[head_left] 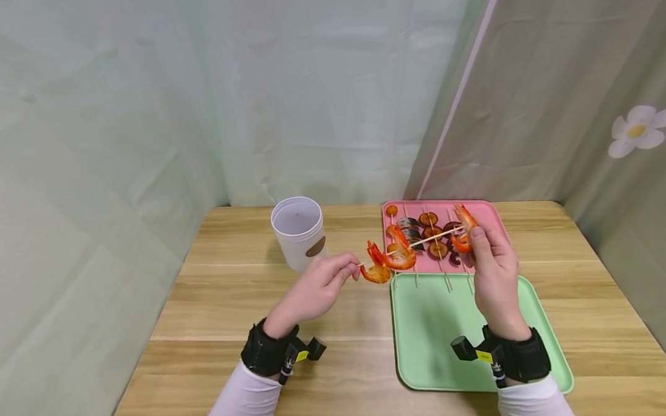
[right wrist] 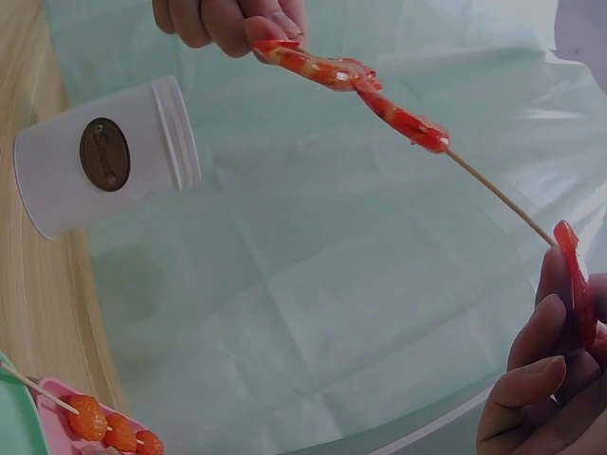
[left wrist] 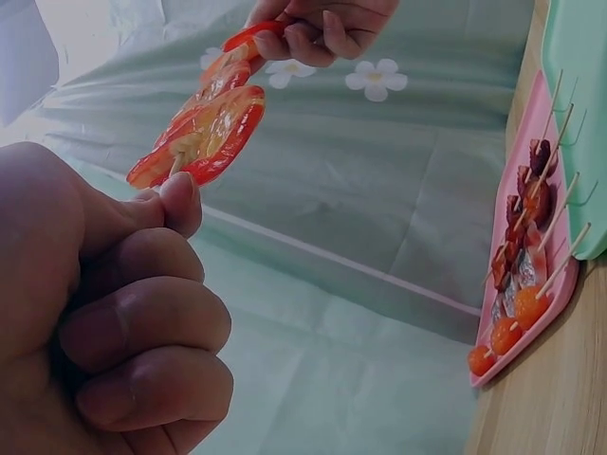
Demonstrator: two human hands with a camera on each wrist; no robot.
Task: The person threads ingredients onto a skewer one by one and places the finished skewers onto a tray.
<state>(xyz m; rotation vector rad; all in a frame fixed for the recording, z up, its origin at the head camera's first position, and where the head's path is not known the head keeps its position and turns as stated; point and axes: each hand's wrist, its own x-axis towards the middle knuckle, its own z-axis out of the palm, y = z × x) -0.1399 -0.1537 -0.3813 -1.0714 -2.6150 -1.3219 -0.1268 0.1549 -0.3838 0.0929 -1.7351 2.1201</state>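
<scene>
My left hand (head_left: 325, 284) pinches one end of a thin wooden skewer (head_left: 430, 237) between thumb and forefinger, the other fingers curled in. Two orange-red shrimps (head_left: 400, 255) sit on the skewer close to that hand, seen edge-on in the right wrist view. At the skewer's other end, my right hand (head_left: 495, 275) holds a third shrimp (right wrist: 577, 284) between thumb and fingers. A bare length of stick shows between this shrimp and the other two. Both hands are raised above the table, the right one over the trays.
A pink tray (head_left: 486, 212) at the back right bears several skewers of orange balls (left wrist: 505, 334), mushroom-like slices (head_left: 438, 249) and other pieces. Their stick ends overhang a green tray (head_left: 439, 346) in front. Left of the trays stands an open white bucket (head_left: 298, 237) on the wooden table (head_left: 216, 337).
</scene>
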